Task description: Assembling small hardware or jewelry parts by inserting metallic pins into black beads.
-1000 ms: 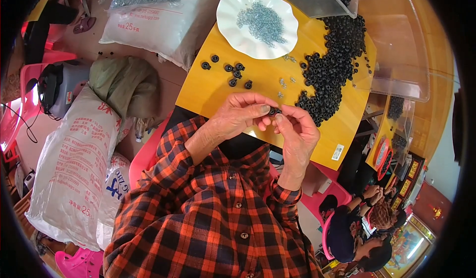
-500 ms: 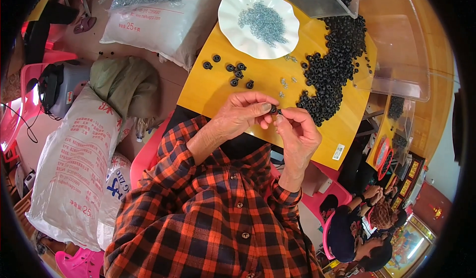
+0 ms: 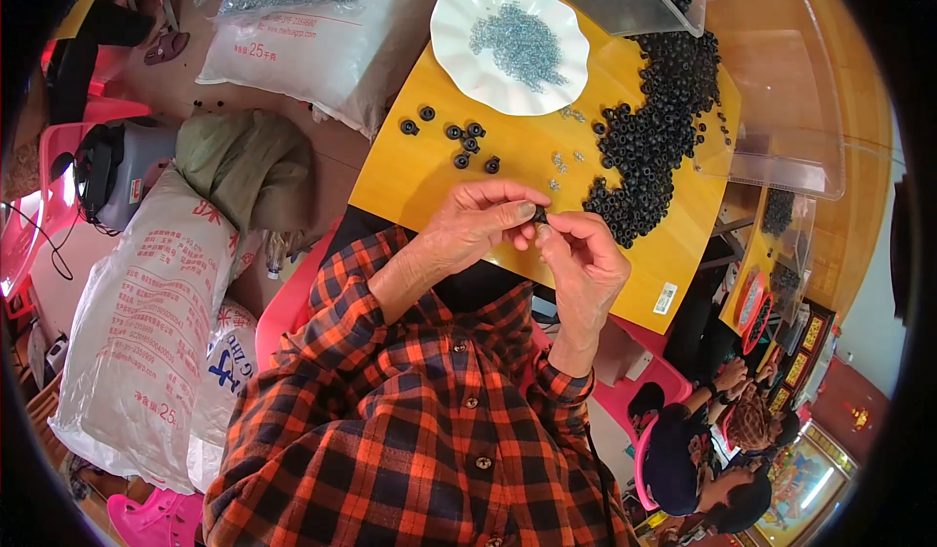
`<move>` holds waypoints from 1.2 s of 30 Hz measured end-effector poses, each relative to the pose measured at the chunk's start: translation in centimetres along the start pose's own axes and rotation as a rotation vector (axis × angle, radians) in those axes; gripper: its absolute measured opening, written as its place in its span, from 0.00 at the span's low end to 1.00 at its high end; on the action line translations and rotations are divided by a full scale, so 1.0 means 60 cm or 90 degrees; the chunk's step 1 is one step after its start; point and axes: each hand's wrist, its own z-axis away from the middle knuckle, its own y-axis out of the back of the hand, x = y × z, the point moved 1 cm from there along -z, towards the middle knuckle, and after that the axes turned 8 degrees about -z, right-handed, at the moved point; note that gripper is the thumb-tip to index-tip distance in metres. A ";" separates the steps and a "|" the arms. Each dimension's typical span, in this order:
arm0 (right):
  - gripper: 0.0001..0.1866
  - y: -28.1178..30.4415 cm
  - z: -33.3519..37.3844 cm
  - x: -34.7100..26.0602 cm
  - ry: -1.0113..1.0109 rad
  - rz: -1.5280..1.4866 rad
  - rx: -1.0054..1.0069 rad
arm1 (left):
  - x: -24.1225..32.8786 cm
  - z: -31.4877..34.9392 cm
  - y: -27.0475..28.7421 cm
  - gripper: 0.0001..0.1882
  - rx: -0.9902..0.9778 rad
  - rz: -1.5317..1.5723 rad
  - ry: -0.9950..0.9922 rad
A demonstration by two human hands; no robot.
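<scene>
My left hand (image 3: pixel 473 230) pinches a small black ring-shaped part (image 3: pixel 540 214) between thumb and forefinger, over the table's near edge. Against the part's other side, my right hand (image 3: pixel 588 264) has its thumb and forefinger pressed together; whatever they pinch is hidden. Just beyond my hands, several black parts (image 3: pixel 471 144) lie loose on the left of the yellow table (image 3: pixel 410 181). A big heap of black rings (image 3: pixel 639 162) spreads on the right. Between them lie a few tiny clear pieces (image 3: pixel 559 162). Many more are piled on a white wavy-rimmed plate (image 3: pixel 459 64).
Clear plastic bins (image 3: pixel 786 171) stand at the table's far right. White woven sacks (image 3: pixel 146 323) lie on the floor to my left, another sack (image 3: pixel 293 59) at the table's far left. A pink chair (image 3: pixel 283 303) is under me. Other people (image 3: pixel 683 459) sit at lower right.
My fingertips have drawn slightly closer around the black part, and it looks turned a little between them. Both hands stay in the same place.
</scene>
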 end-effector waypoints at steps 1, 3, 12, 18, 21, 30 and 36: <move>0.08 0.000 0.000 0.000 0.000 0.000 -0.001 | 0.000 0.000 0.000 0.12 -0.001 0.004 0.002; 0.07 -0.001 -0.001 0.001 -0.015 -0.002 0.009 | 0.001 0.001 0.001 0.12 0.002 -0.006 -0.001; 0.07 0.000 -0.001 -0.002 -0.010 0.050 -0.002 | -0.002 0.001 0.001 0.12 0.009 -0.034 0.001; 0.07 0.003 -0.004 -0.005 -0.020 0.041 -0.018 | -0.003 0.001 -0.001 0.12 0.012 -0.067 -0.005; 0.07 0.007 -0.005 -0.002 -0.013 0.052 -0.032 | -0.005 0.000 -0.001 0.11 0.016 -0.092 -0.005; 0.06 0.007 -0.005 0.000 -0.057 0.011 -0.015 | -0.008 -0.002 -0.002 0.11 0.035 -0.144 -0.001; 0.06 0.006 -0.004 -0.007 -0.088 0.019 -0.015 | -0.005 0.000 -0.006 0.10 0.049 -0.201 -0.003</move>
